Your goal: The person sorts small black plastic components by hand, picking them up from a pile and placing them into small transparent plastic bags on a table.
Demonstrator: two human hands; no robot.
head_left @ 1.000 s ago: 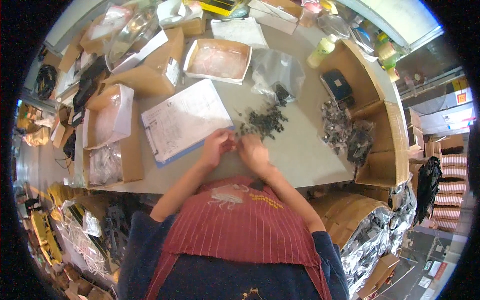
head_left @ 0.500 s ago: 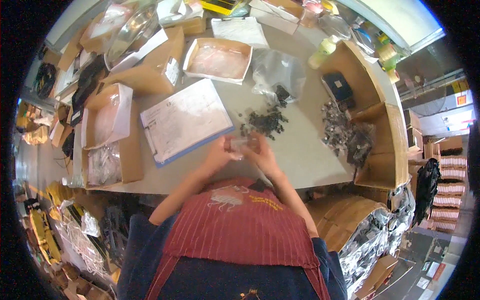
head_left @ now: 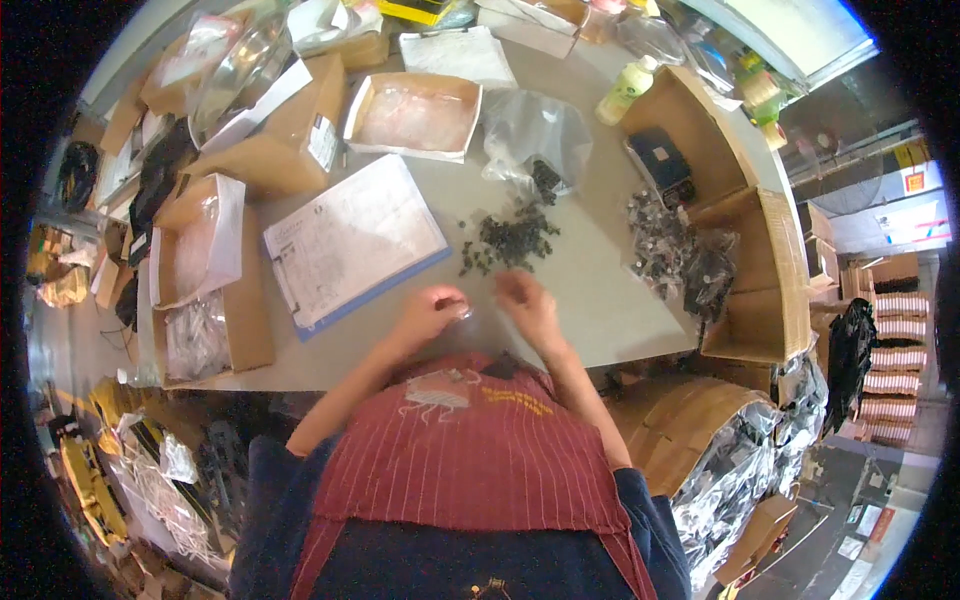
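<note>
My left hand (head_left: 430, 314) is closed, with a small clear plastic bag (head_left: 463, 311) showing at its fingertips, just above the table's near part. To its right, my right hand (head_left: 530, 306) is at the near edge of a pile of small black parts (head_left: 512, 238). Motion smears its fingers, so I cannot make out whether they hold anything. Beyond the pile, a large clear plastic bag (head_left: 540, 135) lies on the table with some black parts at its mouth. A blue clipboard with printed sheets (head_left: 352, 236) lies left of the pile.
Small bagged parts (head_left: 662, 240) lie by an open cardboard box (head_left: 760, 275) on the right. A white-rimmed box of clear bags (head_left: 412, 118) stands at the back, near a green-labelled bottle (head_left: 627, 92). More cardboard boxes (head_left: 250, 325) line the left side.
My hands were together around a small clear bag and have moved apart. The left keeps the bag; the right has shifted toward the black parts. The whole view has shifted slightly.
</note>
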